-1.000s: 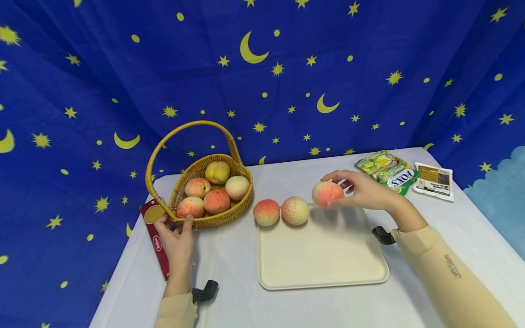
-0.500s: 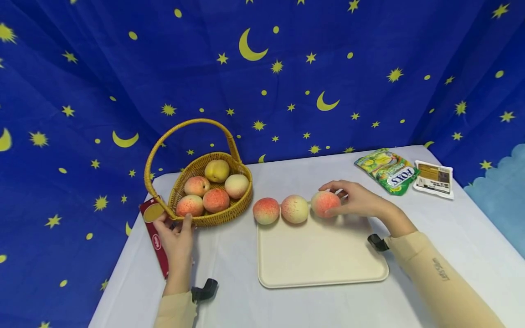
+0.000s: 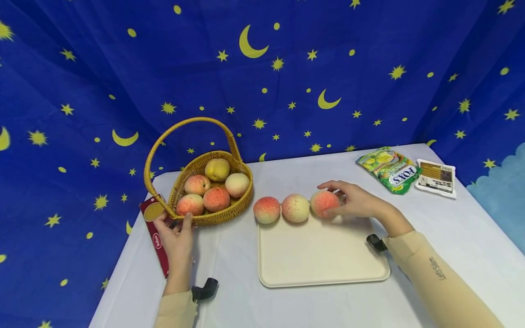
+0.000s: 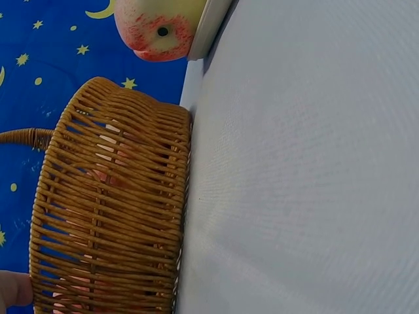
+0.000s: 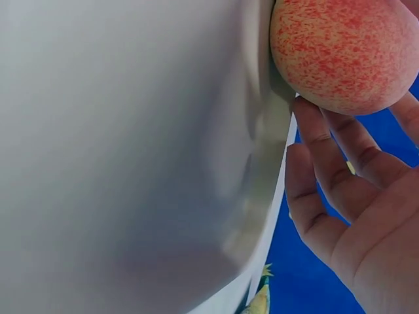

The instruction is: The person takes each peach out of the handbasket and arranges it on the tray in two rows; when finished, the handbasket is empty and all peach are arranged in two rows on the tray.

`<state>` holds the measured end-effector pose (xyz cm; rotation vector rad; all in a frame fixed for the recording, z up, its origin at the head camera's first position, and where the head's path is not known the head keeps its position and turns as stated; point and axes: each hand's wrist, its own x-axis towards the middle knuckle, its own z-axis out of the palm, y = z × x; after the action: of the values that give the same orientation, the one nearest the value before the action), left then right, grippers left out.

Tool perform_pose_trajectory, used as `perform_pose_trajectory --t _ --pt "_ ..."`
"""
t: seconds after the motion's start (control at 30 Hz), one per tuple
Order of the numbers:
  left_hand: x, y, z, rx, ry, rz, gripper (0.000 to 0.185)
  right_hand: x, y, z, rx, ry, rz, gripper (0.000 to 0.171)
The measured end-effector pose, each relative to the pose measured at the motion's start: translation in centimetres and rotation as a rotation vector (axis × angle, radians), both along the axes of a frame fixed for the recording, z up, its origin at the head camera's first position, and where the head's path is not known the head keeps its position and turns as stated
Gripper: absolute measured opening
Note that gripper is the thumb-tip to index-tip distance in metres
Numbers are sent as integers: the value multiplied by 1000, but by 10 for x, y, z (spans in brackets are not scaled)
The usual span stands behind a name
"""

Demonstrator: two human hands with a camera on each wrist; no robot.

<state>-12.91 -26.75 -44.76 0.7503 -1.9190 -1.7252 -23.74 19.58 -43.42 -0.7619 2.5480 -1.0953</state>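
Note:
A wicker basket (image 3: 213,214) with a hoop handle holds several peaches at the table's left. My left hand (image 3: 174,223) grips its front wall by the handle base; in the left wrist view one fingertip (image 4: 12,291) shows beside the basket (image 4: 111,209). Three peaches line the far edge of a cream tray (image 3: 324,259). My right hand (image 3: 334,200) holds the rightmost peach (image 3: 323,202), fingers over it and thumb below. The right wrist view shows this peach (image 5: 340,52) at the tray rim (image 5: 268,163) with my fingers (image 5: 340,183) against it.
The other two tray peaches (image 3: 266,209) (image 3: 295,208) touch side by side. A red packet (image 3: 157,241) lies under my left hand. A green FOXS candy bag (image 3: 389,171) and a white packet (image 3: 436,177) lie far right. A starry blue cloth hangs behind the white table (image 3: 451,228).
My right hand brought the peach down and left, from above the tray to its far edge beside the other two. The left hand has stayed on the basket.

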Motion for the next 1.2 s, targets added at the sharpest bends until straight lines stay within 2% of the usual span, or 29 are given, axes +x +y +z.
perform_pose_trajectory --t 0.23,0.6,1.03,1.2 --pt "1 1 1 -7 5 -4 61 1 3 4 11 -16 -5 75" --pt "1 0 0 -6 1 -13 62 -4 9 19 -6 39 12 67" --pt "1 0 0 -30 6 -3 61 -19 -36 72 16 141 67 64" --pt "1 0 0 -44 -8 -1 60 -27 -63 91 20 114 100 68"
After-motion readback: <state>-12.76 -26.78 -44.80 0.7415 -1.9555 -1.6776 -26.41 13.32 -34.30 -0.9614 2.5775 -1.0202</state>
